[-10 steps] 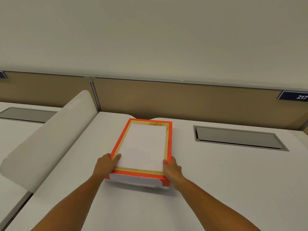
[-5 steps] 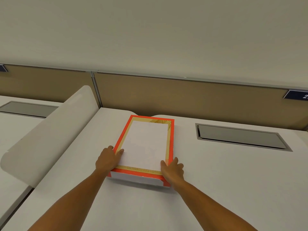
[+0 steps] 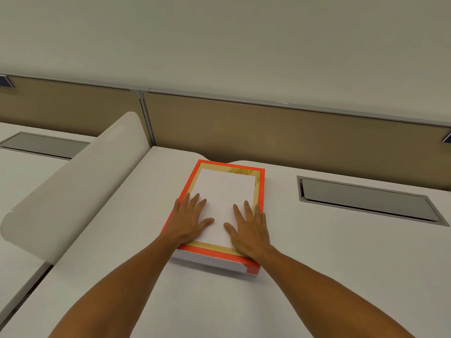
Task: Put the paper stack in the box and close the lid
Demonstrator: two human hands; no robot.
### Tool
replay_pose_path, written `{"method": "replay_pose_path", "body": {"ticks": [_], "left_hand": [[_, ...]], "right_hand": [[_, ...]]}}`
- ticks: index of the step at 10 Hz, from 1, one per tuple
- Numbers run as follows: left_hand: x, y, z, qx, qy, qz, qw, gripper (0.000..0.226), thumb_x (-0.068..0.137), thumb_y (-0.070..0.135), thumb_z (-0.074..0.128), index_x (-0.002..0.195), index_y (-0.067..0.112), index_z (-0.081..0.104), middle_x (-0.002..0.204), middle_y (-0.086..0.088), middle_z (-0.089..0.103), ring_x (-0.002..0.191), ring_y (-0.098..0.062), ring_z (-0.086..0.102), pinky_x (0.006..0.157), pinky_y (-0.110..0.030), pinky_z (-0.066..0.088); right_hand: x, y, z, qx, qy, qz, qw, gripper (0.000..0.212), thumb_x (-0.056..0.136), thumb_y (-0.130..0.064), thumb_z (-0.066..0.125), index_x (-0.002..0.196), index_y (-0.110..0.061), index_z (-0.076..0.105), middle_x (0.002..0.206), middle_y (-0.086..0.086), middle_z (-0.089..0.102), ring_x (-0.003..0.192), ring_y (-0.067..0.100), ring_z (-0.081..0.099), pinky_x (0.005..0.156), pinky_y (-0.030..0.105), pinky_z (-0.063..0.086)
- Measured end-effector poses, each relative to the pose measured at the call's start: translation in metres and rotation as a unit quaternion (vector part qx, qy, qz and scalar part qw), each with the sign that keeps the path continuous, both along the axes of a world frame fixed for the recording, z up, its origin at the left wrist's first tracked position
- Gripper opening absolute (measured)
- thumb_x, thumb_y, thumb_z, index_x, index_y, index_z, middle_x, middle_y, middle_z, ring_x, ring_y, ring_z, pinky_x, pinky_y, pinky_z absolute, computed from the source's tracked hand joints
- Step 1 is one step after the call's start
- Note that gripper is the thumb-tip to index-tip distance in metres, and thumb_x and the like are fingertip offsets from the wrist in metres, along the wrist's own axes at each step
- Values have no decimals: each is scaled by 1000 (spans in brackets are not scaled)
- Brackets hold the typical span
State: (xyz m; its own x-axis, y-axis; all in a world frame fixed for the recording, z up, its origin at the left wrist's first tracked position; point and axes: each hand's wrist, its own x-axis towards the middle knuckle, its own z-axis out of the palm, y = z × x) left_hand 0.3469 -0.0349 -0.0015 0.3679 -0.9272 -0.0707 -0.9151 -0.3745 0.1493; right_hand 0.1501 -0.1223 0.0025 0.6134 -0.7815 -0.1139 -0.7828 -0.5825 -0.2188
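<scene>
White desk surface [image 3: 317, 276] carries everything. Both hands lie flat with fingers spread, the left hand [image 3: 186, 222] and right hand [image 3: 251, 231] pressing side by side on the lid [image 3: 227, 189] of the orange-edged box [image 3: 260, 191], near a tan partition [image 3: 292, 140].

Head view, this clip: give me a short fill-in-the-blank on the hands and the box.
1. Both hands lie ____ on top of the box, fingers spread.
2. The box's outer border is ____.
3. The left hand and right hand sit at the box's ____ end.

Missing words: flat; orange; near
</scene>
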Motion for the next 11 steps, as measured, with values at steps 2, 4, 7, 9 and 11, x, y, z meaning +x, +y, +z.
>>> {"method": "replay_pose_path", "body": {"ticks": [2,4,7,9,11], "left_hand": [[-1,1,-12,14,-1,6,1000,90,80,80,6,156,33,9,166,2,2,153,-30,-3,123,-53,-2],[1,3,-22,3,-8,0,1000,91,79,78,-4,156,33,12,166,2,5,153,-29,0,123,-51,-1],[-1,3,-27,4,-43,4,999,99,73,76,-21,156,32,11,166,1,4,153,-31,2,123,-53,2],[-6,-1,-17,60,-25,13,998,80,88,71,6,156,29,4,166,-1,-4,152,-33,-6,122,-56,0],[-34,-9,9,79,32,72,994,80,92,70,23,155,21,18,166,-6,9,152,-35,8,119,-58,10]], "right_hand": [[-1,-2,-17,1,3,-20,1000,85,86,-80,12,159,-35,2,169,0,-4,154,34,-10,123,52,-4],[-3,2,-22,-9,2,-17,1000,80,90,-75,15,159,-34,6,169,1,-3,154,34,-9,125,53,0],[-2,4,-26,-13,5,-21,1000,81,90,-75,16,159,-34,4,169,2,-5,154,33,-11,124,54,5],[-2,3,-23,18,7,-29,999,82,90,-75,17,159,-34,3,169,1,-7,154,32,-11,121,56,15],[1,-14,0,142,3,-32,989,92,86,-76,36,158,-32,0,169,-1,-5,154,33,-12,119,61,12]]}}
